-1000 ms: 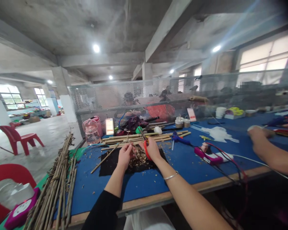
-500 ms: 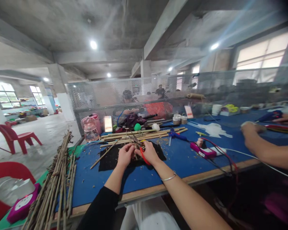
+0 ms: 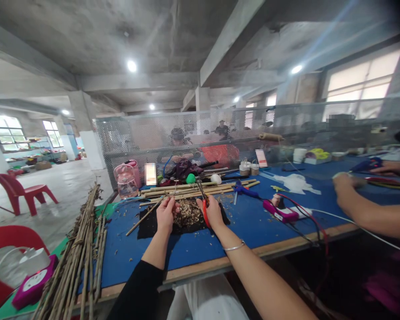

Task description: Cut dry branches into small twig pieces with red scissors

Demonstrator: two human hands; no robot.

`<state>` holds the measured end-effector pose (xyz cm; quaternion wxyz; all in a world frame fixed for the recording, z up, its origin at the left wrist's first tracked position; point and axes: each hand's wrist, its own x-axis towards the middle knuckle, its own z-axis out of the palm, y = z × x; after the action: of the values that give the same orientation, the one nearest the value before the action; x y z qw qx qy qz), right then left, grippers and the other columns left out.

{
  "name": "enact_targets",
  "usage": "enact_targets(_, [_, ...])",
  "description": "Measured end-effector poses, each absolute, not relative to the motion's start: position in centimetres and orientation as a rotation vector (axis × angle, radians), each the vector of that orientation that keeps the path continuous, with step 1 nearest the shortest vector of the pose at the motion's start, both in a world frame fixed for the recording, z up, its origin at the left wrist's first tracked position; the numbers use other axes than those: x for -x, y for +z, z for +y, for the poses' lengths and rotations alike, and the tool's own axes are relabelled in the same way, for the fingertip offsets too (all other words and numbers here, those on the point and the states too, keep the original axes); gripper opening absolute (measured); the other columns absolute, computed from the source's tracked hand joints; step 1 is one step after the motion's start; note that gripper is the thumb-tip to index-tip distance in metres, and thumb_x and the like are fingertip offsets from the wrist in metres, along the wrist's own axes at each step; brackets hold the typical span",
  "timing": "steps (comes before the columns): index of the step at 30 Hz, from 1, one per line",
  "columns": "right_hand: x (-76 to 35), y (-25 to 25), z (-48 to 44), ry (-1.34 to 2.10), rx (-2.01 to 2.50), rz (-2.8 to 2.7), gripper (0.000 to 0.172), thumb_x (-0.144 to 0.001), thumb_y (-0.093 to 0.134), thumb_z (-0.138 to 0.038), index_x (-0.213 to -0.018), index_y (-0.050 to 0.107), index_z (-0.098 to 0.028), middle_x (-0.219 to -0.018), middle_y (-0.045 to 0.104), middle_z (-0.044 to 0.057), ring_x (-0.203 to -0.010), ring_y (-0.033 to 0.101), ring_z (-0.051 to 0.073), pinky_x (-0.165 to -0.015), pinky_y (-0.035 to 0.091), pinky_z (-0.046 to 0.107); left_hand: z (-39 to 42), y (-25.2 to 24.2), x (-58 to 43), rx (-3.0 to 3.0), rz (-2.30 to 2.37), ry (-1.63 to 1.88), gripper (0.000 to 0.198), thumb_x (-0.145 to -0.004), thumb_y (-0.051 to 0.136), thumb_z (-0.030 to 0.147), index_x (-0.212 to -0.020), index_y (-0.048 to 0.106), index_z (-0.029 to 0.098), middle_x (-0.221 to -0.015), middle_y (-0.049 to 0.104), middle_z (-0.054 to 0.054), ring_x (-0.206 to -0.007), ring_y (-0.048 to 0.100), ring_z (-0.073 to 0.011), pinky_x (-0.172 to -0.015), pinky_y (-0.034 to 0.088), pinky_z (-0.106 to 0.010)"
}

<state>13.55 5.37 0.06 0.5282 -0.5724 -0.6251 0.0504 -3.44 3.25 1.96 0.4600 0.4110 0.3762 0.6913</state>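
My right hand [image 3: 214, 214] is closed round the red handles of a pair of scissors [image 3: 205, 211]. The dark blades point up and away from me, over the table. My left hand [image 3: 166, 215] is closed in a pinch to the left of the scissors; what lies between its fingertips is too small to make out. Between my hands, a heap of small brown cut bits [image 3: 189, 212] is spread on a black cloth [image 3: 150, 229]. One thin stick [image 3: 143, 217] lies slanting beside my left hand, across the cloth's left edge.
Long peeled sticks [image 3: 200, 190] lie behind the cloth. Bundled brown stalks [image 3: 76, 249] lean at the left. A blue glue gun [image 3: 246, 191], a purple power strip [image 3: 282, 212] and cables occupy the right side. A co-worker's arm [image 3: 363, 204] reaches in there. A mesh screen [image 3: 136, 142] stands behind.
My hands have moved apart: the left went leftward, the right slightly right with the scissors, whose blades now point more upright. The heap of cut bits between them has come into view.
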Motion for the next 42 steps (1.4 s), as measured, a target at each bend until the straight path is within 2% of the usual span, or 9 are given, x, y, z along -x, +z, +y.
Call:
enact_targets(3, [-13.6,0.0,5.4,0.124,1.345,-1.493,0.04,-0.074,0.043,-0.058,-0.074,0.048,-0.019,-0.073,0.055,0.005,-0.071,0.05,0.018,-0.065,0.038,0.028,3.2,2.2,3.4,-0.945,0.835,1.664,0.041,-0.058,0.07,0.034,-0.093,0.059,0.013,-0.083,0.066,-0.008,-0.067,0.061,-0.0119,-0.049,0.041,-0.016])
enact_targets(6, [-13.5,0.0,5.5,0.127,1.328,-1.509,0.039,-0.073,0.044,-0.057,-0.073,0.049,-0.019,-0.071,0.055,0.004,-0.068,0.05,0.017,-0.064,0.038,0.027,3.0,2.3,3.2,-0.926,0.774,1.535,0.035,-0.056,0.071,0.024,-0.087,0.062,0.013,-0.085,0.067,-0.009,-0.074,0.063,-0.0148,-0.056,0.046,-0.019])
enact_targets(11, [-13.4,0.0,5.4,0.194,1.26,-1.542,0.033,-0.074,0.047,-0.051,-0.072,0.048,-0.019,-0.07,0.055,0.003,-0.067,0.049,0.016,-0.064,0.039,0.026,2.5,2.2,2.7,-0.975,0.72,1.386,0.031,-0.06,0.068,0.032,-0.083,0.064,0.011,-0.08,0.067,-0.011,-0.072,0.063,-0.0168,-0.058,0.049,-0.023])
enact_targets(16, [-13.0,0.0,5.0,0.356,1.118,-1.701,0.028,-0.072,0.052,-0.044,-0.082,0.053,-0.018,-0.072,0.058,0.001,-0.063,0.05,0.013,-0.061,0.04,0.024,2.7,1.7,2.8,-1.067,0.823,1.405,0.039,-0.054,0.075,0.034,-0.081,0.058,0.012,-0.074,0.067,-0.007,-0.056,0.058,-0.0101,-0.048,0.044,-0.018])
enact_targets(23, [-12.8,-0.8,5.1,0.472,1.155,-1.776,0.032,-0.071,0.055,-0.047,-0.084,0.056,-0.017,-0.07,0.06,0.001,-0.061,0.052,0.012,-0.058,0.039,0.023,2.8,1.6,2.6,-1.149,0.862,1.332,0.068,-0.055,0.074,0.03,-0.116,0.048,0.017,-0.065,0.062,0.0,-0.05,0.054,-0.0079,-0.042,0.034,-0.014])
enact_targets(28, [-12.6,0.2,4.6,0.425,1.184,-1.882,0.032,-0.07,0.057,-0.046,-0.087,0.057,-0.019,-0.077,0.061,0.002,-0.067,0.053,0.013,-0.062,0.038,0.024,2.8,1.3,2.3,-1.289,0.933,1.358,0.059,-0.056,0.072,0.028,-0.111,0.056,0.015,-0.079,0.065,-0.004,-0.048,0.05,-0.0056,-0.038,0.033,-0.014])
enact_targets(33, [-12.1,1.6,3.8,0.244,1.268,-1.912,0.03,-0.069,0.058,-0.046,-0.081,0.053,-0.019,-0.079,0.058,0.003,-0.071,0.052,0.015,-0.062,0.037,0.024,3.1,0.9,2.3,-1.355,0.987,1.423,0.055,-0.056,0.071,0.027,-0.107,0.06,0.013,-0.071,0.064,-0.002,-0.044,0.046,-0.0053,-0.039,0.036,-0.016])
enact_targets(37, [-11.9,2.0,3.2,0.185,1.292,-1.941,0.032,-0.068,0.059,-0.045,-0.084,0.051,-0.018,-0.083,0.057,0.005,-0.079,0.051,0.017,-0.066,0.037,0.026,3.0,1.0,2.2,-1.37,0.955,1.442,0.049,-0.056,0.07,0.025,-0.103,0.063,0.013,-0.073,0.066,-0.003,-0.046,0.049,-0.0067,-0.041,0.037,-0.017])
enact_targets(42, [-11.8,2.8,2.6,0.139,1.364,-1.964,0.036,-0.069,0.06,-0.046,-0.089,0.05,-0.018,-0.089,0.055,0.006,-0.084,0.049,0.019,-0.069,0.034,0.028,2.4,1.4,1.9,-1.314,0.959,1.409,0.057,-0.056,0.067,0.02,-0.111,0.057,0.012,-0.077,0.066,-0.004,-0.044,0.048,-0.007,-0.039,0.037,-0.018])
